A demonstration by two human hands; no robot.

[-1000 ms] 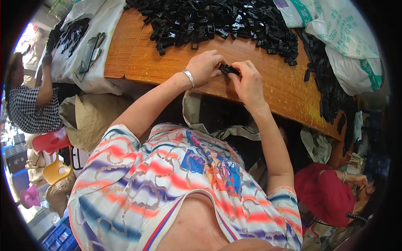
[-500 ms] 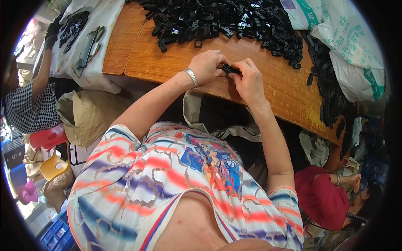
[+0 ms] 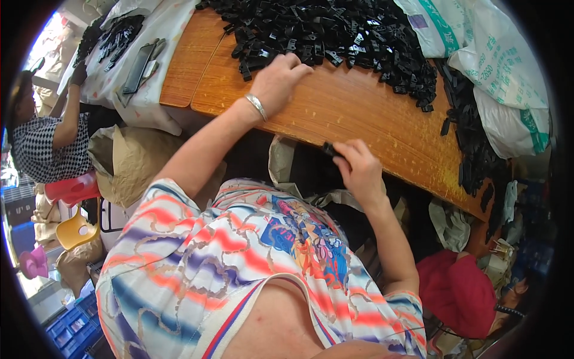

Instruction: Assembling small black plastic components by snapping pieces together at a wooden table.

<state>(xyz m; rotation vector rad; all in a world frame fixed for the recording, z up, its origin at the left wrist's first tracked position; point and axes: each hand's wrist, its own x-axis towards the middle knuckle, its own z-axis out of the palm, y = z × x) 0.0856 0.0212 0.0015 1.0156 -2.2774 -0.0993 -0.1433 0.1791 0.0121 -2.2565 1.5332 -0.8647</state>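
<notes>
My left hand [image 3: 277, 84], with a silver bracelet at the wrist, reaches over the wooden table to the near edge of a heap of small black plastic clip-like parts [image 3: 335, 39]. Its fingers are a little apart and touch or nearly touch the nearest pieces; I see nothing held in them, though the undersides are hidden. Just off the table's front edge, my right hand [image 3: 362, 170] is closed on a small black plastic part [image 3: 329, 149], pinched between thumb and fingers. Below that part is the dark space between the table and my lap.
The wooden table [image 3: 359, 119] has a worn front edge. White plastic bags [image 3: 499, 72] and more black parts [image 3: 469, 131] lie at its right. Open paper sacks [image 3: 134, 164] stand below at left. Co-workers sit at left [image 3: 45, 146] and lower right [image 3: 457, 293].
Both hands were together over the table around a black part. They have parted: the left moved up-left to the heap, the right came down past the table edge with the part.
</notes>
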